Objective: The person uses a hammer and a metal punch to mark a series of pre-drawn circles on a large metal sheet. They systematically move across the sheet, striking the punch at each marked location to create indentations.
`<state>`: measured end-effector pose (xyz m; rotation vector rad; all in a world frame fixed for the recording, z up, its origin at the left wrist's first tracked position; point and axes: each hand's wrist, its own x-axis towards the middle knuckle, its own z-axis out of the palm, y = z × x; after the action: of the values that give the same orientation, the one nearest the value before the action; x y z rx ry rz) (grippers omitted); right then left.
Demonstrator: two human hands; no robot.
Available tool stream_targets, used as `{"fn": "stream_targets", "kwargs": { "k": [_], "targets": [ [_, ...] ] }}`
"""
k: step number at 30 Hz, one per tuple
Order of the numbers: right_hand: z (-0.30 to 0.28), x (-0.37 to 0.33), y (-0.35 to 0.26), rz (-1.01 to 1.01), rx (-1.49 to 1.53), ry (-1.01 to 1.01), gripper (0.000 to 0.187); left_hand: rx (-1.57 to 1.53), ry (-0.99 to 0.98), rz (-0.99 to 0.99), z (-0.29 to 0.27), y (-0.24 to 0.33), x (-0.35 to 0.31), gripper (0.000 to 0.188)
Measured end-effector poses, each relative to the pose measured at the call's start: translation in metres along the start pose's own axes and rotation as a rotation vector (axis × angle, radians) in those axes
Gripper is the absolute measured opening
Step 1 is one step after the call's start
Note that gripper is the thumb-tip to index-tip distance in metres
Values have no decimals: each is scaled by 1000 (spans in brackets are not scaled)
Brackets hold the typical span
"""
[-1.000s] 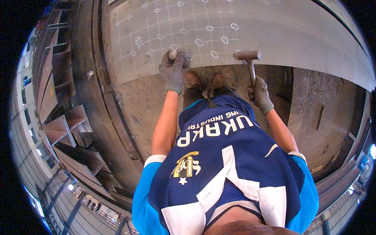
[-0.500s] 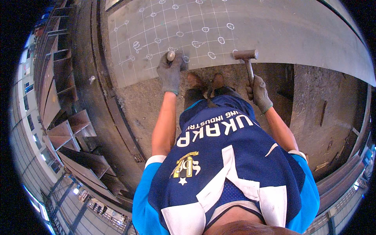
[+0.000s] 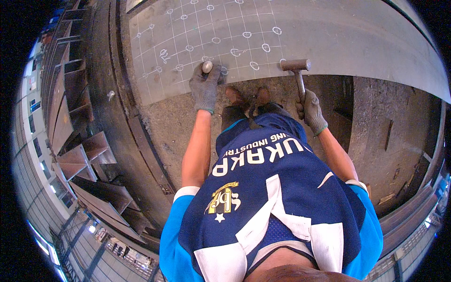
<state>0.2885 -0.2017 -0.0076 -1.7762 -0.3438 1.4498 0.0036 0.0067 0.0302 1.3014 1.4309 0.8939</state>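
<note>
My gloved left hand (image 3: 205, 87) is closed around a metal punch (image 3: 207, 67), whose rounded top end sticks up out of the fist. Its tip is hidden below the hand. The fist is over the near edge of a grey steel plate (image 3: 338, 44), beside a chalk circle. Chalk lines form a grid on the plate, with small circles at many crossings. To the right, my gloved right hand (image 3: 312, 112) grips the handle of a hammer (image 3: 296, 65). The hammer's head is over the plate's near edge, apart from the punch.
My feet (image 3: 236, 96) are on the dusty ground just below the plate's edge. Long rusty steel beams (image 3: 136, 127) run along the left, with upright steel sections (image 3: 80, 160) beyond them. Thin scraps (image 3: 389, 135) lie on the ground at right.
</note>
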Motion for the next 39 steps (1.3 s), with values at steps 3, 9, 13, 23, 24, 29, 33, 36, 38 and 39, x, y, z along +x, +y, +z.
{"fn": "stream_targets", "kwargs": {
  "k": [3,9,13,23,24,29,33,36,38,39],
  "targets": [
    [0,-2,0,-7,5,-18,36,-43,3,4,0,-4,0,25],
    [-1,-3,1,-31,-61,-18,40,-53,-26,-10,-1,3,0,25],
    [-2,3,11,-111,-132,52,40,-91,-49,-37,0,7,0,27],
    [47,-15,-83,-680,-766,-221,26,217,-118,104,-4,-4,2,33],
    [57,-18,-100,-717,-813,-233,26,240,-142,136,-6,-11,5,34],
    [101,-40,-175,-735,-723,-283,28,281,-155,117,-7,-4,-2,42],
    [97,16,-156,-838,-819,-274,27,418,-90,224,-3,-16,2,47],
    [67,56,-126,-1139,-1152,-211,25,436,-103,208,-2,-26,3,47],
    [63,40,-129,-1077,-1063,-302,26,594,-30,293,-5,-24,7,43],
    [61,34,-129,-1010,-993,-264,27,318,-19,196,-4,-20,8,39]
  ]
}}
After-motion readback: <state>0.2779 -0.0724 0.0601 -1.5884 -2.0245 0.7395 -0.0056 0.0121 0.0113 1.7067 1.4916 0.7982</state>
